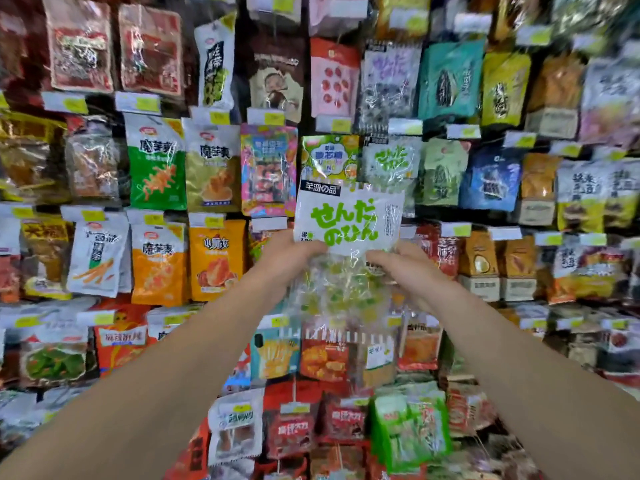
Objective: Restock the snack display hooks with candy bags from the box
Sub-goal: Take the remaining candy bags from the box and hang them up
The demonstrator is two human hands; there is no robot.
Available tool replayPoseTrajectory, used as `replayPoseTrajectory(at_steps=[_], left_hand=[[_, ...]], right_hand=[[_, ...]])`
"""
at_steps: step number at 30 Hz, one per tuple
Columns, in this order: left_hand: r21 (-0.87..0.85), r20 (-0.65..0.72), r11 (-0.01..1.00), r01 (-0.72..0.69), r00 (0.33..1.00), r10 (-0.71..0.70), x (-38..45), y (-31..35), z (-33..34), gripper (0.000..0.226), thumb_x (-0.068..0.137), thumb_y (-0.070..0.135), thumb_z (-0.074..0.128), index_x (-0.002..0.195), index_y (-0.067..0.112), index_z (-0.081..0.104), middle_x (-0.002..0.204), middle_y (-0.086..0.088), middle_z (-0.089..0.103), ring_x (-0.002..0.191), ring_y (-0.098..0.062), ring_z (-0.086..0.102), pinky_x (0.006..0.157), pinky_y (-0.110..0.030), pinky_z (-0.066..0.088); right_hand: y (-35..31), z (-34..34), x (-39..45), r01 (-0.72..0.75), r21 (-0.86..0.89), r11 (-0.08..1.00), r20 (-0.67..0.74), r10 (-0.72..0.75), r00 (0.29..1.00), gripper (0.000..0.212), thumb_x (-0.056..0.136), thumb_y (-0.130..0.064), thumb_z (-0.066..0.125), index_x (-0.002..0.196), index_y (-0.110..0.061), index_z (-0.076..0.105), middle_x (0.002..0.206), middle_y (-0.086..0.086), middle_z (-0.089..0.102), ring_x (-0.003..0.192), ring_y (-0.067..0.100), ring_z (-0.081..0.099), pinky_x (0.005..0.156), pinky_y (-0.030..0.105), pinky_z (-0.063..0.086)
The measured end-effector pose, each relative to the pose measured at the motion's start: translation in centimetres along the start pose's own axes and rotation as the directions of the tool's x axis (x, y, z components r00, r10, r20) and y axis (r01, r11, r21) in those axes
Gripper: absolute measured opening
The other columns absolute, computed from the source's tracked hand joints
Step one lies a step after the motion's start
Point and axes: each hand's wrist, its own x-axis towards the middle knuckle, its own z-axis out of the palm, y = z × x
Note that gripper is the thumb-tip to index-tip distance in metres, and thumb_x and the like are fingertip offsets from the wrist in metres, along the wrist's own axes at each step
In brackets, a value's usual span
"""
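A clear candy bag (pixel 348 220) with a white label and green lettering is held up in front of the display wall, its lower half full of green and yellow sweets. My left hand (pixel 289 256) grips its left edge and my right hand (pixel 398 263) pinches its right edge, both at mid height. Just above and behind it hangs a matching green-lettered bag (pixel 391 161) on a hook. The box is not in view.
The wall is packed with hanging snack bags in rows, each under a white and yellow price tag (pixel 341 124). A green-topped candy bag (pixel 327 157) hangs left of the matching one. Red and green packs (pixel 408 431) crowd the bottom rows.
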Motion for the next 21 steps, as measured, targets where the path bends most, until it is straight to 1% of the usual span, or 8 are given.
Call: replayPoseTrajectory(at_steps=[3,6,10,12,14,16,18,21], left_hand=[[-0.046,0.032,0.999,0.006,0.999,-0.005,4.8,0.0,2.3,0.008,0.087,0.023,0.071,0.095,0.02,0.071,0.081,0.005,0.073,0.066,-0.008,0.068,0.056,-0.023,0.051],[-0.107,0.074,0.994,0.005,0.997,0.003,9.1,0.0,4.2,0.018,0.087,0.019,0.072,0.104,0.016,0.07,0.102,-0.004,0.075,0.09,-0.024,0.072,0.078,-0.044,0.06],[-0.133,0.075,0.991,0.0,0.997,0.011,14.3,0.0,7.5,0.021,0.089,0.012,0.07,0.109,0.011,0.067,0.099,-0.006,0.075,0.079,-0.019,0.074,0.07,-0.041,0.062],[-0.124,0.066,0.992,-0.009,0.998,0.017,16.2,-0.3,8.8,0.021,0.089,0.014,0.07,0.109,0.011,0.067,0.1,-0.007,0.074,0.079,-0.022,0.073,0.067,-0.039,0.062],[-0.101,0.047,0.994,-0.037,0.998,0.042,18.9,-0.5,10.4,0.019,0.088,0.017,0.072,0.105,0.012,0.069,0.1,-0.01,0.075,0.083,-0.03,0.073,0.062,-0.036,0.06],[-0.059,0.032,0.996,-0.07,0.997,0.072,21.4,-0.7,11.8,0.015,0.086,0.021,0.074,0.1,0.017,0.07,0.1,-0.01,0.075,0.088,-0.033,0.073,0.072,-0.045,0.061],[-0.037,0.01,0.996,-0.084,0.996,0.085,23.5,-1.0,12.9,0.032,0.076,0.033,0.079,0.102,0.018,0.07,0.101,-0.008,0.075,0.089,-0.032,0.073,0.079,-0.056,0.058],[0.033,-0.036,0.995,-0.091,0.995,0.092,29.9,-4.2,13.6,0.087,0.046,0.069,0.081,0.118,0.024,0.064,0.115,-0.002,0.071,0.099,-0.028,0.07,0.081,-0.051,0.058]], right_hand=[[1.1,-1.8,4.5,-0.026,0.037,0.999,-0.027,0.027,0.999,0.078,0.054,-0.063,0.072,0.113,-0.015,0.053,0.122,0.008,0.06,0.108,0.027,0.061,0.093,0.05,0.053],[2.3,-3.5,8.3,-0.035,0.04,0.999,0.021,0.035,0.999,0.055,0.068,-0.053,0.075,0.1,-0.014,0.054,0.114,0.01,0.063,0.103,0.026,0.064,0.091,0.05,0.055],[3.4,-5.7,13.4,-0.013,0.075,0.997,0.021,0.011,1.0,0.035,0.085,-0.036,0.073,0.096,-0.01,0.052,0.108,0.012,0.063,0.088,0.022,0.067,0.065,0.033,0.06],[3.9,-6.4,15.5,0.026,-0.001,1.0,-0.038,-0.026,0.999,0.035,0.082,-0.036,0.073,0.092,-0.012,0.05,0.095,0.008,0.059,0.085,0.023,0.065,0.072,0.042,0.06],[3.9,-7.8,18.3,0.086,-0.112,0.99,-0.079,-0.095,0.992,0.04,0.076,-0.038,0.073,0.099,-0.016,0.049,0.092,0.003,0.056,0.087,0.023,0.061,0.078,0.045,0.053],[4.0,-9.1,21.0,0.113,-0.163,0.98,-0.111,-0.132,0.985,0.045,0.077,-0.034,0.073,0.108,-0.016,0.046,0.096,0.002,0.054,0.089,0.022,0.058,0.072,0.038,0.048],[3.8,-10.1,23.5,0.175,-0.2,0.964,-0.131,-0.203,0.97,0.049,0.077,-0.027,0.073,0.113,-0.013,0.044,0.098,0.002,0.055,0.087,0.02,0.058,0.067,0.033,0.046],[3.5,-11.9,27.3,0.276,-0.279,0.92,-0.174,-0.332,0.927,0.055,0.068,-0.031,0.069,0.117,-0.016,0.048,0.11,0.004,0.059,0.095,0.024,0.063,0.075,0.036,0.054]])
